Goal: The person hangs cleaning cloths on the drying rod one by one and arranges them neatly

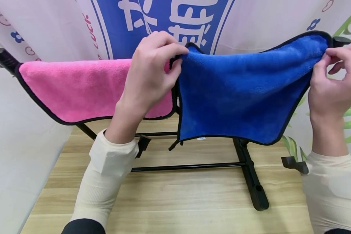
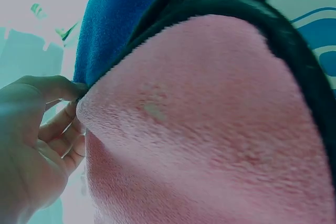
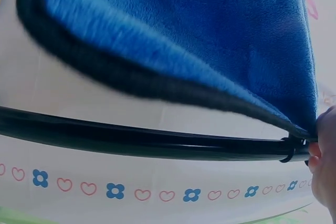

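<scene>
A blue plush towel [image 1: 240, 94] with black edging hangs draped over the top of a black rack [image 1: 248, 175]. My left hand [image 1: 152, 68] pinches its upper left edge between thumb and fingers. At the upper right, my right hand [image 1: 336, 81] pinches the blue towel's other edge close to the rail's end cap [image 1: 341, 41]. Beside it on the left hangs a pink towel [image 1: 76, 87], also black-edged, partly hidden behind my left hand. In the left wrist view the pink towel [image 2: 220, 108] fills the foreground, with the blue towel [image 2: 121, 19] behind it.
The rack's feet stand on a light wood-patterned surface [image 1: 193, 201], joined by thin crossbars [image 1: 193, 167]. A printed curtain [image 1: 61, 26] with a blue panel hangs right behind the rack. A dark mount sticks out from each sleeved wrist.
</scene>
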`<act>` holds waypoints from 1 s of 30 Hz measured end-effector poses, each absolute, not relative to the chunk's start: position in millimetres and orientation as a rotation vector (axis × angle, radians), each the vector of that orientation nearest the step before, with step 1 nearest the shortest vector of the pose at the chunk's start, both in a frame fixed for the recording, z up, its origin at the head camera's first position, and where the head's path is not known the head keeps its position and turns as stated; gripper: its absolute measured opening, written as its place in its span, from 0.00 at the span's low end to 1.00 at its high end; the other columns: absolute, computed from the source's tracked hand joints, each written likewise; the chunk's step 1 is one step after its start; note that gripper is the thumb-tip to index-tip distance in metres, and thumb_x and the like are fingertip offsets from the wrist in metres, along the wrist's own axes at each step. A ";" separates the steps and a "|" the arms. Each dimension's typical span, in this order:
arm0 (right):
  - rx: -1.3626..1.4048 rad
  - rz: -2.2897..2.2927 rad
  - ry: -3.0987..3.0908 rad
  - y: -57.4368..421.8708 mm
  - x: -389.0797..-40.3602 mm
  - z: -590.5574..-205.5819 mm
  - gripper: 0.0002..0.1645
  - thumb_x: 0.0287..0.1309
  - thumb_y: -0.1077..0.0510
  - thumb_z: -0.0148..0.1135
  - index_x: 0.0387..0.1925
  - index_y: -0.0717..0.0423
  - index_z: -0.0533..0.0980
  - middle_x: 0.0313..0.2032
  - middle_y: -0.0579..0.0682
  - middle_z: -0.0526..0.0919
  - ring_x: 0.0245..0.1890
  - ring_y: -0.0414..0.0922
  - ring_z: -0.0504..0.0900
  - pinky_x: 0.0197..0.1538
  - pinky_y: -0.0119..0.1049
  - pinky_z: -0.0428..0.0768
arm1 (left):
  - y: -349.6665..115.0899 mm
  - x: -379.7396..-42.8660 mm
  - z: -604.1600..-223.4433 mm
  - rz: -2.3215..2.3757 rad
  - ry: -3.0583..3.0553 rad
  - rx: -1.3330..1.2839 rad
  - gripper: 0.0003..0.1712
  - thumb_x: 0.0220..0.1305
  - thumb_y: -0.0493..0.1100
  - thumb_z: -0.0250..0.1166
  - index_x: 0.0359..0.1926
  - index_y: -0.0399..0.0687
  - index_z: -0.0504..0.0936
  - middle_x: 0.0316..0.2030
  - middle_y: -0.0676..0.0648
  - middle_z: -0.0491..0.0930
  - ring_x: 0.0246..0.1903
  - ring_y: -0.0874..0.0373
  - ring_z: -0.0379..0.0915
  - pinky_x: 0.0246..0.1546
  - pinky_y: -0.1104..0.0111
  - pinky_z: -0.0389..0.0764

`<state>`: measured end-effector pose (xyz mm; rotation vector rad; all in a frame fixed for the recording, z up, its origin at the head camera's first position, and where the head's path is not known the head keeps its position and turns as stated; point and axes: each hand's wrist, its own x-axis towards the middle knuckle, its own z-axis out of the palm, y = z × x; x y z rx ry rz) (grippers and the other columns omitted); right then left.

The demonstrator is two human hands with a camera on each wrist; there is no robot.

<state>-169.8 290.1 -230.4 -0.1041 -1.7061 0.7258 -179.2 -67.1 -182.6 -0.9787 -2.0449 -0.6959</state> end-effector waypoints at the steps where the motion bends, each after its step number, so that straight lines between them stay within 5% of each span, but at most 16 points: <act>1: -0.096 0.727 -1.712 290.8 -170.3 -229.2 0.15 0.70 0.52 0.61 0.43 0.57 0.88 0.38 0.27 0.76 0.43 0.23 0.71 0.46 0.18 0.70 | -65.7 -180.0 -181.1 -0.710 -2.046 -0.970 0.10 0.69 0.31 0.63 0.45 0.33 0.89 0.41 0.37 0.84 0.44 0.45 0.77 0.52 0.58 0.74; 9: -0.104 0.726 -1.750 297.5 -174.5 -222.6 0.14 0.73 0.51 0.59 0.48 0.52 0.86 0.42 0.26 0.75 0.42 0.20 0.71 0.49 0.19 0.70 | -58.3 -188.6 -174.8 -0.747 -2.008 -0.901 0.10 0.72 0.32 0.61 0.46 0.31 0.87 0.41 0.36 0.82 0.38 0.49 0.76 0.44 0.68 0.78; 15: -0.051 0.694 -1.784 295.9 -172.9 -222.4 0.20 0.71 0.51 0.60 0.43 0.64 0.88 0.41 0.21 0.71 0.43 0.20 0.68 0.45 0.19 0.66 | -58.4 -189.8 -174.0 -0.785 -2.107 -0.838 0.09 0.72 0.31 0.61 0.43 0.31 0.88 0.42 0.37 0.83 0.39 0.49 0.76 0.45 0.69 0.78; 22: 0.015 0.550 -1.921 299.6 -166.7 -226.6 0.24 0.71 0.51 0.53 0.49 0.66 0.86 0.44 0.23 0.60 0.57 0.59 0.76 0.65 0.41 0.67 | -61.5 -185.1 -167.9 -0.675 -2.344 -0.783 0.13 0.75 0.38 0.61 0.49 0.35 0.89 0.43 0.39 0.82 0.47 0.49 0.76 0.51 0.67 0.78; 30: 0.055 0.484 -1.985 302.1 -164.1 -228.4 0.26 0.63 0.52 0.54 0.52 0.65 0.84 0.43 0.26 0.53 0.52 0.66 0.70 0.60 0.48 0.66 | -66.6 -182.5 -170.7 -0.586 -2.374 -0.836 0.15 0.75 0.42 0.61 0.45 0.35 0.90 0.42 0.40 0.83 0.46 0.45 0.75 0.54 0.58 0.71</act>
